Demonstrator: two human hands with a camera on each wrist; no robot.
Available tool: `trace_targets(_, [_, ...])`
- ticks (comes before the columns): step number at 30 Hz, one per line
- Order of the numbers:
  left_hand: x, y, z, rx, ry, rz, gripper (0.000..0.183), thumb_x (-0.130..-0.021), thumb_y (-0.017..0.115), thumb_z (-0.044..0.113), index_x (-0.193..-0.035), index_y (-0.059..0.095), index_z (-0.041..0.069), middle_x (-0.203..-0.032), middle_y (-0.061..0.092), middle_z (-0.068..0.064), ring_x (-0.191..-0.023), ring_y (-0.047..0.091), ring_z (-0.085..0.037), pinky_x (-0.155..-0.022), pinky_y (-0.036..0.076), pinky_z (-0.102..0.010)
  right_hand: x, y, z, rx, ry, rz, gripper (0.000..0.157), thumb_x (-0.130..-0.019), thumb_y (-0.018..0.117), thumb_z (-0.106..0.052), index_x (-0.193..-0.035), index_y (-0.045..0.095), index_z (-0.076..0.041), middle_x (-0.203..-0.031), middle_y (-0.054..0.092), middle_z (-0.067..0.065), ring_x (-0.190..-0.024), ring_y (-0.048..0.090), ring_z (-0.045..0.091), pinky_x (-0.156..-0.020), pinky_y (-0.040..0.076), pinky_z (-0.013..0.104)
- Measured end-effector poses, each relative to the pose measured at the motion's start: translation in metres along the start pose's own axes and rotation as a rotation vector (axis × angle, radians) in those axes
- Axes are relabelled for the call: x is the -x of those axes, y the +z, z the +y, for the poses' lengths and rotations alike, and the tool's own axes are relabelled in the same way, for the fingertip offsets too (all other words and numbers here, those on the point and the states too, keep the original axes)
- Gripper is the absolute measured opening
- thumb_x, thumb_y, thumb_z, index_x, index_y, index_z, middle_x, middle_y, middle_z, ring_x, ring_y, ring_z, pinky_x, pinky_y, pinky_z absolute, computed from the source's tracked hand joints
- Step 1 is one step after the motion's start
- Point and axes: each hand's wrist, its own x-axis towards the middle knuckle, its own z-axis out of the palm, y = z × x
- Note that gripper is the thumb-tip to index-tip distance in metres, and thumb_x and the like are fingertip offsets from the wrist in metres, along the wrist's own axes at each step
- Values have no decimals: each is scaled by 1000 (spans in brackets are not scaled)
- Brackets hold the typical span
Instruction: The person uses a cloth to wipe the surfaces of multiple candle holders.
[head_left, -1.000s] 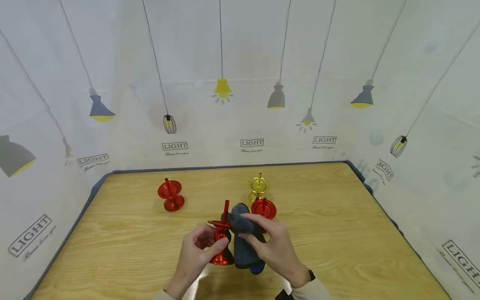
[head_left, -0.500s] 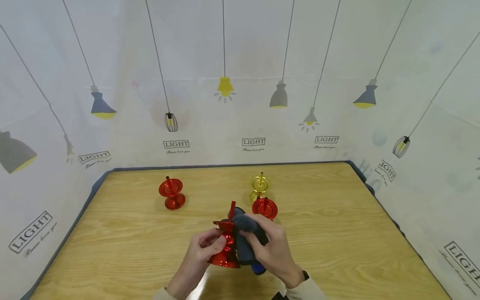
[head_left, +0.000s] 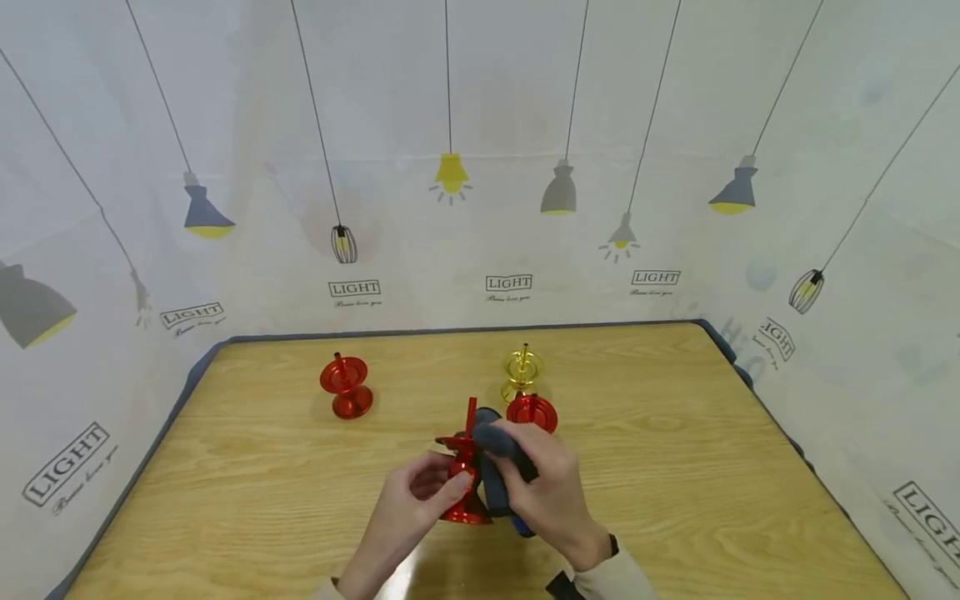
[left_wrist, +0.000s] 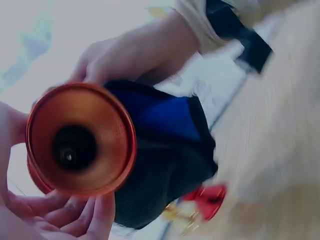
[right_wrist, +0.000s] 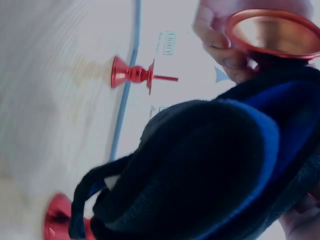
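Observation:
My left hand [head_left: 405,508] grips a red metal candle holder [head_left: 470,510] by its waist, thumb in front, above the table. It stands nearly upright with its thin tube pointing up. In the left wrist view its hollow base [left_wrist: 112,140] faces the camera. My right hand [head_left: 553,487] pinches a folded dark blue-grey cloth [head_left: 493,487] against the holder's right side, near the dish and tube. A brighter blue side of the cloth [left_wrist: 165,117] shows in the left wrist view. The cloth hides part of the holder and some right fingers.
Another red candle holder [head_left: 352,403] stands at the table's back left. A gold one [head_left: 521,372] and a red one [head_left: 531,411] stand close together behind my right hand. White sheeting printed with lamps [head_left: 465,233] surrounds the wooden table [head_left: 675,467].
Both hands have shifted slightly right with the holder and cloth. The holder leaned and is now more upright, and the cloth has been moving along its tube and dish.

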Motion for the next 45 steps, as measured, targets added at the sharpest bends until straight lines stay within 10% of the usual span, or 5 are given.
trace_targets(6, [-4, -1, -4, 71, -2, 13, 31, -90, 77, 22, -105, 71, -4, -86, 73, -2, -78, 69, -10, -72, 56, -23, -4, 2, -3, 11, -70, -15, 40, -79, 79, 8, -115, 70, -4, -100, 75, 8, -89, 73, 21, -91, 56, 23])
trace_targets(19, [-14, -17, -30, 700, 53, -648, 35, -110, 39, 24, -128, 68, 15, -113, 75, 1, -106, 70, -11, -98, 54, -32, 5, 1, 1, -255, 185, -2, 33, -86, 75, 7, -118, 70, 0, -104, 76, 17, -90, 72, 11, -80, 58, 23])
trace_targets(29, [-4, -4, -13, 49, -47, -27, 33, -94, 73, 26, -110, 69, -2, -94, 72, -3, -87, 68, -12, -78, 55, -25, 3, 4, 2, 75, -58, 20, 40, -78, 76, 12, -114, 70, -3, -101, 74, 11, -91, 73, 24, -93, 55, 24])
trace_targets(34, [-4, -4, -13, 49, -38, 40, 25, -89, 78, 22, -98, 71, 0, -84, 71, -1, -78, 67, -12, -72, 54, -25, 2, 8, -2, 60, -108, -10, 42, -77, 77, 12, -115, 69, -3, -103, 74, 10, -94, 73, 24, -94, 55, 26])
trace_targets(45, [-6, -19, -28, 755, -58, -558, 34, -109, 41, 26, -120, 72, 18, -106, 76, 5, -102, 70, -8, -98, 52, -29, 5, 11, 1, -279, 145, 29, 34, -85, 73, 12, -118, 69, 1, -104, 75, 19, -94, 73, 14, -84, 58, 23])
